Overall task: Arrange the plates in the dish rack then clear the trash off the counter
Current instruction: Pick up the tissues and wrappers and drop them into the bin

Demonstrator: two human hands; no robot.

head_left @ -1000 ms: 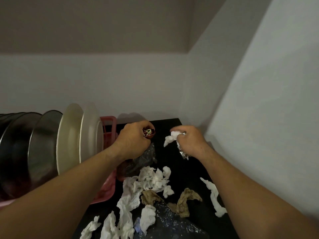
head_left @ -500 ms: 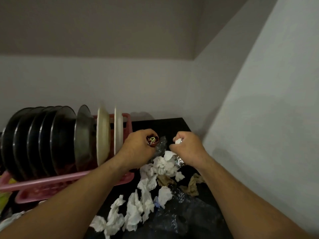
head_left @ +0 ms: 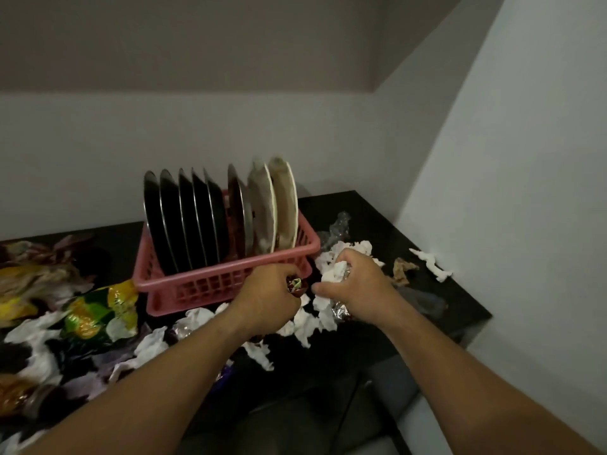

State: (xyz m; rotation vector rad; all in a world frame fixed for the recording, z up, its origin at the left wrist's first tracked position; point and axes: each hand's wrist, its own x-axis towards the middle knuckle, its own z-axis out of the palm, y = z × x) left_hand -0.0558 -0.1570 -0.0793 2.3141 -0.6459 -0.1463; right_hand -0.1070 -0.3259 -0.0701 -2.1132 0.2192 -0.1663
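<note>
My left grip is clamped on a crumpled red wrapper, right grip bunched around white tissue. Plates are racked, so I'm on trash; next, sweep up scraps along the black table's right edge.

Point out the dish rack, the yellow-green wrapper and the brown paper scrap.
dish rack [head_left: 226,285], head view, on its front wall.
yellow-green wrapper [head_left: 98,310], head view, on its crumpled middle.
brown paper scrap [head_left: 403,270], head view, on its centre.
</note>
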